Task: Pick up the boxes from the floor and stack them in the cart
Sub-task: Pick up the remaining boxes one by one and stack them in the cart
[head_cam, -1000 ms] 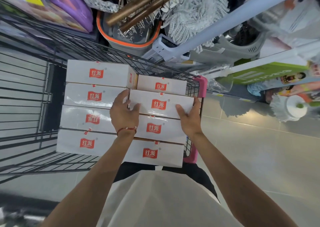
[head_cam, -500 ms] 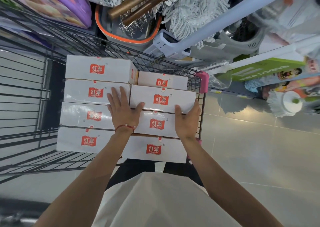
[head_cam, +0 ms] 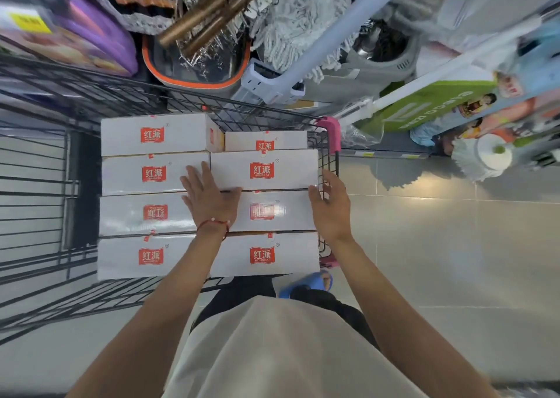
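step: settling the stack | left hand [head_cam: 209,199] flat on boxes [head_cam: 154,173], fingers spread | right hand [head_cam: 330,212] at upper right box [head_cam: 263,170] end, fingers straight, contact unclear | boxes in cart [head_cam: 36,167], two columns | next, likely: check floor [head_cam: 439,246] for more; none in view

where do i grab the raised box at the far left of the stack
Probably its two short ends, from above: the raised box stands higher than the lower box on its right, baring that end, and nothing crowds its left end.
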`<state>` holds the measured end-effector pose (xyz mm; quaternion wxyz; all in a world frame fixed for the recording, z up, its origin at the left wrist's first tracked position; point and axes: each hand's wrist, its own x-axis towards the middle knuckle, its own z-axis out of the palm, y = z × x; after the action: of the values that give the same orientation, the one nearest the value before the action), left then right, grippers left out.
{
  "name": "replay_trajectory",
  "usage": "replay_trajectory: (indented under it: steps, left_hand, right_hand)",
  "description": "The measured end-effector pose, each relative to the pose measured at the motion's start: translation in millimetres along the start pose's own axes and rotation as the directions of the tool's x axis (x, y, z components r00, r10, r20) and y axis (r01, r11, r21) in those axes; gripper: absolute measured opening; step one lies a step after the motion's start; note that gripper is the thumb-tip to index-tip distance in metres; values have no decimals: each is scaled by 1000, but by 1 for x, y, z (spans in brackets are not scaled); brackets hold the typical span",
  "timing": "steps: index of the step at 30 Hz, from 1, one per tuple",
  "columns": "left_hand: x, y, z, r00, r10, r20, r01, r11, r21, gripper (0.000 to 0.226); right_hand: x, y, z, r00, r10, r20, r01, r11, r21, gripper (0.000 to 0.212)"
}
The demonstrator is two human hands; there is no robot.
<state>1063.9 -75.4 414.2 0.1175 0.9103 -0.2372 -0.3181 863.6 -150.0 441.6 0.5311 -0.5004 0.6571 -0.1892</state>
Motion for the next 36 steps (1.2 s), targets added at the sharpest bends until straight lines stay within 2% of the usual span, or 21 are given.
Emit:
replay_trajectory:
  steps: [8, 15, 21, 27, 36]
  left_hand:
    - [-71, 32, 19, 984, 174, 24, -168, 973, -159, 85]
    - [-151, 83, 37, 927, 373, 43, -350, 900, -261, 74]
    - [-234, 121, 62, 799, 595, 85, -549, 779, -302, 61]
    - [-307, 158, 112, 694, 693, 194, -620, 712, -330, 57]
    - [-391, 224, 180, 492, 792, 362, -699, 607, -379, 48]
  right_hand:
    - [-40, 20, -66, 982, -37, -183, 70, 982, 177, 29]
    - [-85, 47, -133, 955, -45, -292, 145, 932, 332, 24]
    - [-132, 82, -202, 930, 17, -367, 166, 870, 463, 25]
    - [-175, 114, -270, 882, 88, -464, 205, 814, 544, 19]
    - [-213, 156, -361, 787, 231, -572, 231, 749, 621, 26]
